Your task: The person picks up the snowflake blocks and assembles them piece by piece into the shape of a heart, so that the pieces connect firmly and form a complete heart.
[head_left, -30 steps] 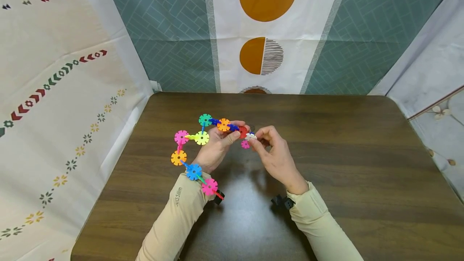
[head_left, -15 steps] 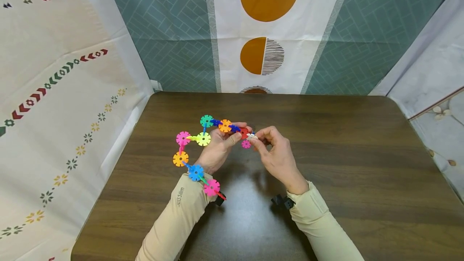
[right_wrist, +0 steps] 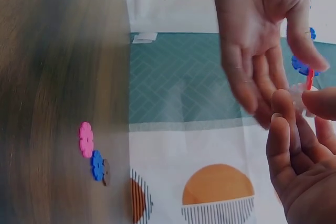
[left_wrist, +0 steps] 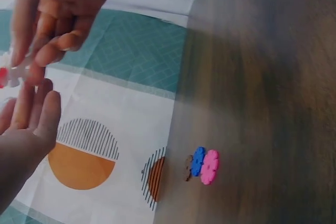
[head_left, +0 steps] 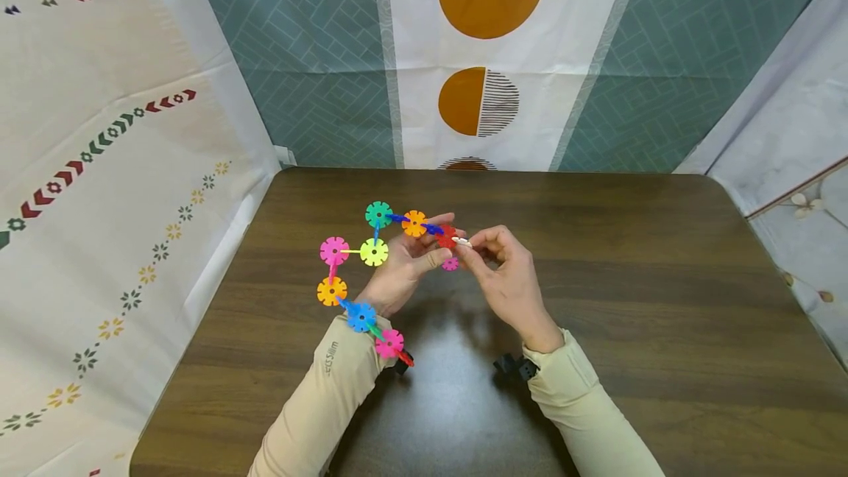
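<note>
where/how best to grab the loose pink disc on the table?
Likely the rim of the pink disc: pinch its left and right edges, from above on the person's near side. It appears to lie flat, its notched rim offers grip, and the blue disc crowds its far side.

head view bright | glare on near tabletop (head_left: pixel 444 389) | wrist views dimmer, hazy

Smooth plastic discs (head_left: pixel 374 252), glossy wood-grained table (head_left: pixel 636 278)
</note>
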Demonstrator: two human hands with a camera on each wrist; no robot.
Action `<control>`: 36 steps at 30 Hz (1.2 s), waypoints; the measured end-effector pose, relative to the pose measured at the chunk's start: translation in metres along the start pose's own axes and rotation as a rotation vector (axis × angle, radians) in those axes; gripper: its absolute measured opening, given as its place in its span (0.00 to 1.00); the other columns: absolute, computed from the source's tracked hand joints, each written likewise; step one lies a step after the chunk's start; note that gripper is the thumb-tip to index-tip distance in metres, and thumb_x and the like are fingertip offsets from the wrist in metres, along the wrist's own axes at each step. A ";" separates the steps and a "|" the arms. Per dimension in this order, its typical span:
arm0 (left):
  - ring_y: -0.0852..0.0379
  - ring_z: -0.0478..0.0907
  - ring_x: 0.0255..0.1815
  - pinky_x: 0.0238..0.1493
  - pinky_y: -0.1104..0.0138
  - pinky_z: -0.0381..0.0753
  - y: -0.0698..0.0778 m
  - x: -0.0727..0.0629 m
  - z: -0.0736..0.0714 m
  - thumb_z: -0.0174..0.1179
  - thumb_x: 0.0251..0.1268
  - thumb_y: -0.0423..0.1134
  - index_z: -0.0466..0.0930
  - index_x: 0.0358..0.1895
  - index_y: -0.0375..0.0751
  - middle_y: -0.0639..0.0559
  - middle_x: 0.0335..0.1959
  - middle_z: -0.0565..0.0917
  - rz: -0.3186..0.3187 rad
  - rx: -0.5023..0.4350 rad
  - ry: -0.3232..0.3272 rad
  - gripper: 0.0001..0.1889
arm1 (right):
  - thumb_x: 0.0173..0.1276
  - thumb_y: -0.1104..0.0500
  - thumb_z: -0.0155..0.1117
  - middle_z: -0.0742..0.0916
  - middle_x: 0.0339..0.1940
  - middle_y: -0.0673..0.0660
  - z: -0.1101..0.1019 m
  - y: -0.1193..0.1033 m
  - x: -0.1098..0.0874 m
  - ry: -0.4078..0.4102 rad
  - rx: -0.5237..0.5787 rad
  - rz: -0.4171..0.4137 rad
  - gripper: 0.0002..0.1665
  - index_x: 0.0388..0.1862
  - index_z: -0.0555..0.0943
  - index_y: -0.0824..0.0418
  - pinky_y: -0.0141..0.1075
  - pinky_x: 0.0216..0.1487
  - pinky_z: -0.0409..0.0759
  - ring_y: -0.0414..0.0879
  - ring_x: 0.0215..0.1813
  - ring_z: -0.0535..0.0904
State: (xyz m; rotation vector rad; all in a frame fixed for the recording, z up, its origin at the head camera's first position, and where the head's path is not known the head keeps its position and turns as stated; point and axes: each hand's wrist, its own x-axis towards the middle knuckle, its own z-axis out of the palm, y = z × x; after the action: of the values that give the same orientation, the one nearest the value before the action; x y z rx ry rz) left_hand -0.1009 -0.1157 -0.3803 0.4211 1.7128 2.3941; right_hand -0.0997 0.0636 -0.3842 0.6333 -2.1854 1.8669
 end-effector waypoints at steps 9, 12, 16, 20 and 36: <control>0.50 0.80 0.53 0.59 0.55 0.75 -0.001 0.002 0.001 0.63 0.64 0.31 0.80 0.55 0.30 0.41 0.52 0.83 -0.043 0.152 0.142 0.17 | 0.66 0.59 0.67 0.86 0.32 0.53 0.003 0.000 0.001 0.003 -0.041 0.003 0.10 0.42 0.77 0.61 0.31 0.37 0.79 0.45 0.32 0.82; 0.50 0.79 0.53 0.58 0.59 0.76 -0.001 0.002 0.000 0.63 0.64 0.31 0.81 0.55 0.31 0.43 0.50 0.84 -0.030 0.164 0.161 0.16 | 0.67 0.57 0.67 0.85 0.33 0.52 0.001 0.001 0.001 -0.021 -0.083 -0.002 0.10 0.42 0.78 0.59 0.32 0.36 0.77 0.45 0.32 0.78; 0.50 0.79 0.54 0.58 0.59 0.76 0.000 0.002 -0.002 0.62 0.65 0.30 0.80 0.56 0.32 0.45 0.52 0.83 -0.029 0.197 0.169 0.16 | 0.72 0.53 0.60 0.84 0.33 0.53 -0.005 0.008 0.006 -0.053 -0.121 0.009 0.09 0.41 0.79 0.59 0.36 0.36 0.79 0.44 0.33 0.78; 0.52 0.79 0.51 0.58 0.55 0.76 0.001 0.002 -0.004 0.59 0.66 0.27 0.79 0.57 0.34 0.42 0.53 0.81 -0.034 0.196 0.180 0.16 | 0.76 0.50 0.55 0.85 0.36 0.55 -0.011 0.024 0.016 -0.092 -0.211 0.101 0.14 0.44 0.80 0.59 0.40 0.38 0.81 0.46 0.35 0.80; 0.50 0.81 0.41 0.53 0.63 0.79 0.002 -0.002 -0.006 0.51 0.70 0.23 0.67 0.65 0.30 0.47 0.39 0.83 -0.041 0.125 0.122 0.21 | 0.60 0.51 0.73 0.77 0.28 0.53 0.018 0.081 0.034 -0.533 -0.789 0.218 0.19 0.44 0.83 0.62 0.39 0.29 0.73 0.48 0.33 0.71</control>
State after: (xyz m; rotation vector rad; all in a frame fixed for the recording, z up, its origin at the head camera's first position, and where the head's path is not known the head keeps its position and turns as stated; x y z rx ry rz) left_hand -0.1012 -0.1217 -0.3807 0.2589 1.9107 2.3366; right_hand -0.1632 0.0481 -0.4454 0.7850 -3.1260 0.7756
